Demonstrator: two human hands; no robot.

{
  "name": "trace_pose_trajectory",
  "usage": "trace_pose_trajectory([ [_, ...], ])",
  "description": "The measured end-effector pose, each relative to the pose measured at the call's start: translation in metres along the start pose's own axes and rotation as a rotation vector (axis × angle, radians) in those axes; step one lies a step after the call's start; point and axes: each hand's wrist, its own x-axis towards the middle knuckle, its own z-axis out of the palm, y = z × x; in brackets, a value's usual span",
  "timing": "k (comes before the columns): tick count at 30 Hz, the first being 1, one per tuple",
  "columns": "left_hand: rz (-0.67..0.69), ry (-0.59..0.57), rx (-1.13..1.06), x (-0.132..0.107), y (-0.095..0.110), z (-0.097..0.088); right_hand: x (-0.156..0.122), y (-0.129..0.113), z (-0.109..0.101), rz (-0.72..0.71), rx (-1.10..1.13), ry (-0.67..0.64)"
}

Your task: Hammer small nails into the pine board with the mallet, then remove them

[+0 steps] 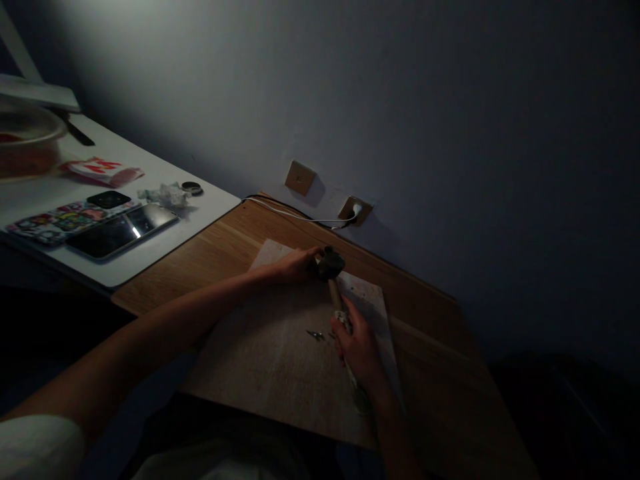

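Observation:
My right hand (356,340) is closed around the wrapped handle of a hammer (336,293). The hammer's dark head is raised toward the far part of a pale wooden board (260,347). Just left of the head, my left hand (299,265) rests near the board's far edge with its fingers drawn together. The hammer head partly covers those fingertips, and whatever is between them is hidden. A few small shiny nails (315,335) lie on the board to the left of my right hand. Small dark marks dot the board right of the hammer head.
The board lies on a wooden table (440,373) against the wall. At left, a white table (150,260) bears phones (123,230), crumpled plastic (167,195), a red-and-white packet (105,171) and a clear bowl (30,143). A plug with cables sits in a wall socket (356,210).

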Motion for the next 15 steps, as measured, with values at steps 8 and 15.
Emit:
trace_pose_trajectory([
  [8,0.251,-0.172,0.350,-0.027,0.051,-0.019,-0.005,0.005,-0.014,-0.004,0.107,0.071],
  [15,0.633,-0.172,0.619,-0.054,0.111,0.044,0.000,0.012,-0.029,-0.139,0.010,0.243],
])
